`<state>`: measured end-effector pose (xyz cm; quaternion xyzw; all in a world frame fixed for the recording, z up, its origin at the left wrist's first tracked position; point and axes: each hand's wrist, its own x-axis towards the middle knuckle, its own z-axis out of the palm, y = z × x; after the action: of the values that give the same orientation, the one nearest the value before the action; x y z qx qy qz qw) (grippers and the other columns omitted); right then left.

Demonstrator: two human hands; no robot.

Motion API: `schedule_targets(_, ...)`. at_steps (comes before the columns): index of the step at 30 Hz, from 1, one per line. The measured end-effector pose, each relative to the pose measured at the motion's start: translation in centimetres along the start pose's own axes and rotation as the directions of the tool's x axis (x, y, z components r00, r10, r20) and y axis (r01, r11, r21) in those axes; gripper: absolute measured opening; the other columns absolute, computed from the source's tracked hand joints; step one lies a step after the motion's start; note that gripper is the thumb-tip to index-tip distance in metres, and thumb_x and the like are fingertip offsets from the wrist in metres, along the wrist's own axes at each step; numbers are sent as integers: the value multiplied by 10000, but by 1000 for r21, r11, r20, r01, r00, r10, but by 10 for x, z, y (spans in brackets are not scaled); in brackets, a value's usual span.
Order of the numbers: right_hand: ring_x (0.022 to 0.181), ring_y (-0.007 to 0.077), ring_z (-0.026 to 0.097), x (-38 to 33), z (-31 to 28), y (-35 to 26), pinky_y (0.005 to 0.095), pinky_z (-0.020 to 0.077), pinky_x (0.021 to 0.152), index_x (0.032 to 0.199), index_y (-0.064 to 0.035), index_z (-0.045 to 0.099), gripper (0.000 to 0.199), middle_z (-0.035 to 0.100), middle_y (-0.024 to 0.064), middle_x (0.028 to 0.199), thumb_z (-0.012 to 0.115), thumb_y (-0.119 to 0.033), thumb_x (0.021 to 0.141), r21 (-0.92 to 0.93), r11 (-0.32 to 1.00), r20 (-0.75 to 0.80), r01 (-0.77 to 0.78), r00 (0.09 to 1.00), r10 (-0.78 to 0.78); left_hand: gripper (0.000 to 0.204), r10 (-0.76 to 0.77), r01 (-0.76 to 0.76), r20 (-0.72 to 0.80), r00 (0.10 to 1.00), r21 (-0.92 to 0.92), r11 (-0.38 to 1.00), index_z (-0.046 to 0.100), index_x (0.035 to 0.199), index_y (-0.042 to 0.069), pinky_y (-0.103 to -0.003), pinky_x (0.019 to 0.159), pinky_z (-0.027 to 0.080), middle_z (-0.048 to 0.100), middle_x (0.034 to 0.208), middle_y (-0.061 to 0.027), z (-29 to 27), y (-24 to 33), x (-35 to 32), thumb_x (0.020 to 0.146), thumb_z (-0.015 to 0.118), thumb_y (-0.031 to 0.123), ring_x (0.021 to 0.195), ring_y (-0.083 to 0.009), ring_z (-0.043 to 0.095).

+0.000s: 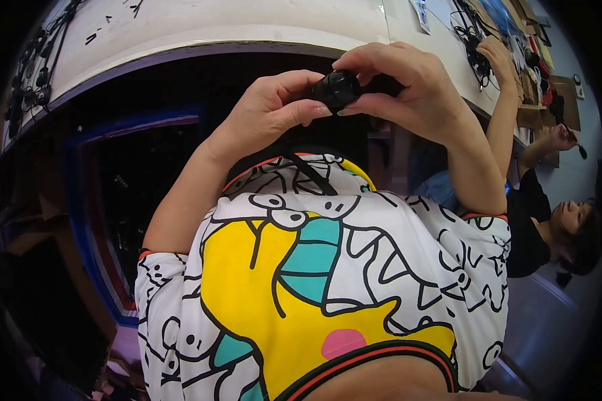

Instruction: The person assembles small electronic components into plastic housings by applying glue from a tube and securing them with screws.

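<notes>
A short black ribbed cylinder [336,91], which looks like a small plastic or metal barrel, is held up between my two hands just off the near edge of the table. My left hand [274,103] grips its left end, with the thumb below and the fingers above. From the other side, my right hand [405,83] pinches its right end between thumb and fingertips. Part of the cylinder's left end is hidden behind my left fingers. Its exact kind cannot be made out.
The white table [247,23] curves along the far side, with small black pieces [91,39] on it. Black cables [40,87] lie at its left end and a cable tangle [475,53] at the right. A co-worker [538,220] in black works at the right.
</notes>
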<state>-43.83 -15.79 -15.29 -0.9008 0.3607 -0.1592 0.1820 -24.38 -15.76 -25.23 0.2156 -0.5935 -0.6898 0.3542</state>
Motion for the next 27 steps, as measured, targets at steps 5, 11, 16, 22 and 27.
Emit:
schedule_targets(5,695,139,564,5,-7,-6,230,459,619,954,-76,596,368,598,30,792,728,-95,611,-52,998,51,-20,998,23,268,-23,23,5,1000,43,999,545,1036,6,-174,623,406,520,764,15,-3,4,-3,798,584,122,662,-46,452)
schedule_targets(11,676,134,564,9,-6,-8,223,455,609,954,-72,601,370,597,30,781,731,-89,607,-33,999,20,-6,1000,7,242,-23,23,10,1000,3,1000,556,998,10,-171,603,400,515,736,16,-8,5,-4,789,586,127,649,-42,453)
schedule_targets(16,657,132,564,13,-3,-10,224,451,601,947,-63,604,369,594,30,764,732,-77,601,43,999,-14,-23,1000,24,211,-4,4,2,1000,-16,1000,564,960,22,-164,566,389,515,708,15,-10,4,-6,784,584,136,616,-45,457)
schedule_targets(22,570,187,570,17,-4,-15,259,449,513,877,-58,583,297,589,56,678,719,-171,638,-50,999,40,10,999,-8,224,-36,36,-4,999,-22,999,562,987,14,-173,598,413,530,743,12,-8,4,-8,793,581,124,641,-48,471)
schedule_targets(27,531,189,561,19,6,-22,260,444,492,838,-51,585,331,570,57,614,727,-268,632,17,999,-91,-47,995,48,263,-25,25,14,1000,-21,999,551,1030,4,-172,621,424,543,781,7,-13,6,-12,794,587,115,658,-46,477)
